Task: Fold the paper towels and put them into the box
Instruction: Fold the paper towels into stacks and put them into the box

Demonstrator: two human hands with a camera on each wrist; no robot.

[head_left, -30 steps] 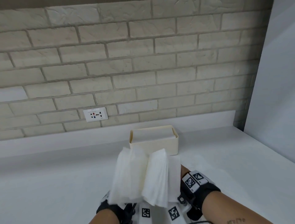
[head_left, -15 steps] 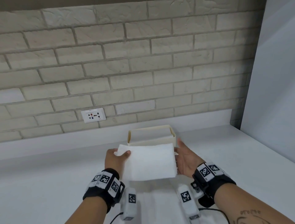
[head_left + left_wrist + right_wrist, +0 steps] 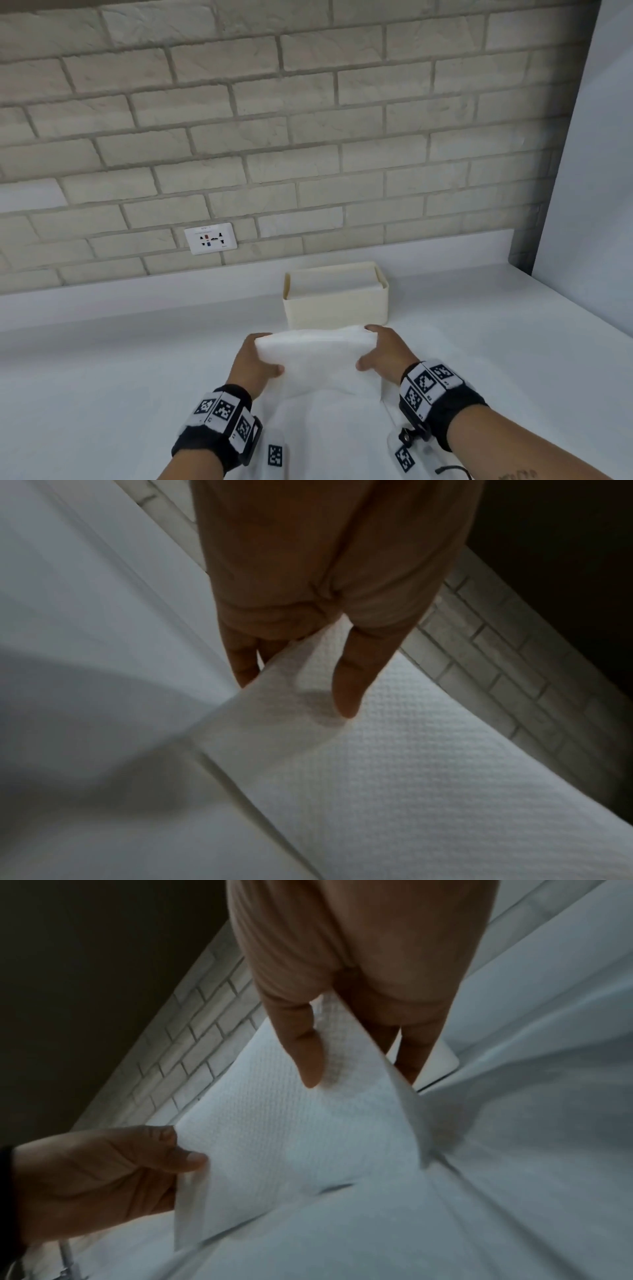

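Observation:
A white paper towel (image 3: 317, 356) is held between both hands just in front of a cream box (image 3: 335, 306) on the white counter. My left hand (image 3: 255, 363) pinches its left edge, thumb on top and fingers underneath, which the left wrist view confirms on the towel (image 3: 359, 750). My right hand (image 3: 383, 353) pinches the right edge the same way, as seen on the towel (image 3: 284, 1123) in the right wrist view. The box holds folded white towels (image 3: 334, 282). More white towel sheets (image 3: 329, 431) lie on the counter beneath my hands.
A brick wall with a white socket plate (image 3: 210, 238) runs behind the counter (image 3: 102, 359). A white panel (image 3: 589, 171) stands at the right edge. A low white backsplash (image 3: 137, 287) lines the wall.
A second ago the towels were raised upright before the camera. Both hands then spread one sheet flat, and now hold it lower, curved over, closer to the sheets on the counter.

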